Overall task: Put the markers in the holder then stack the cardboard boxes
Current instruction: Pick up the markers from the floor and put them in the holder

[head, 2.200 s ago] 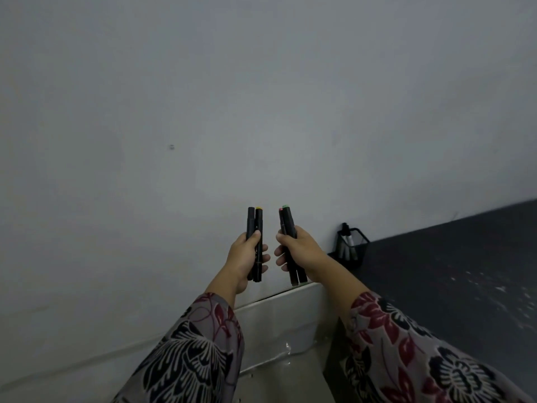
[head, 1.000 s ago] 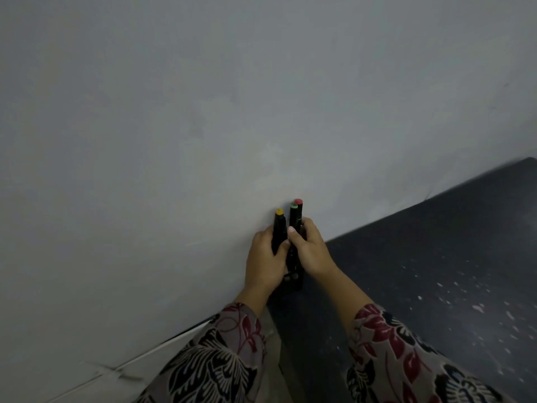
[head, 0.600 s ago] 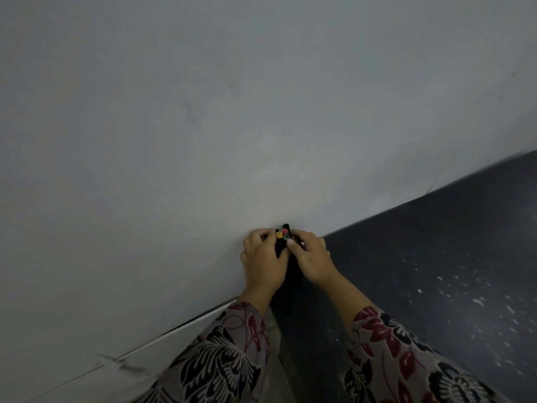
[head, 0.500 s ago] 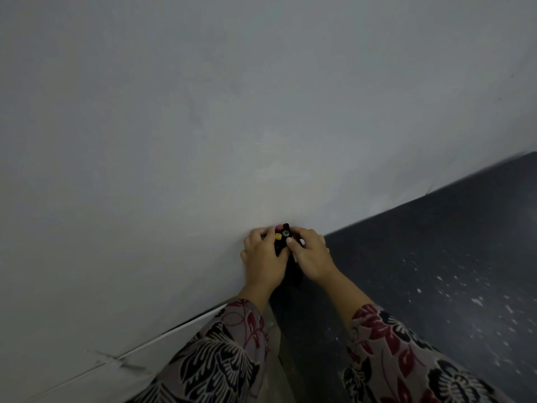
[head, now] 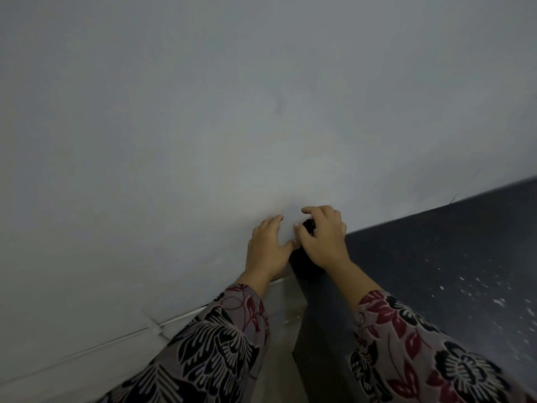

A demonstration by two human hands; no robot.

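My left hand [head: 267,248] is slack and spread, fingers straight enough and holding nothing, their tips resting on or just off the grey wall [head: 261,112] ahead of them. My right hand [head: 322,238] sits just beside it, thumbs nearly touching, with the fingers arched over a dark thing beneath the palm. I take that for the holder [head: 308,227]. Only a sliver shows between my right thumb and forefinger, so I cannot tell whether those fingers pinch it or merely hover over it.

The holder stands under the right hand, hard against the wall, at the far corner of the dark table [head: 436,257] that runs off to that hand's outer side. No marker shows in either hand, and no coloured cap pokes out past my knuckles (they could well be tucked under the palm, which hides everything). My guess is that the markers are down in the holder and the first half of the job is done or all but done.

What is left is the whole second half. The cardboard boxes are nowhere in view, neither near my hands nor along the speckled table top beyond my right sleeve [head: 421,359]. I will have to look away from this corner to find them before any stacking can start.
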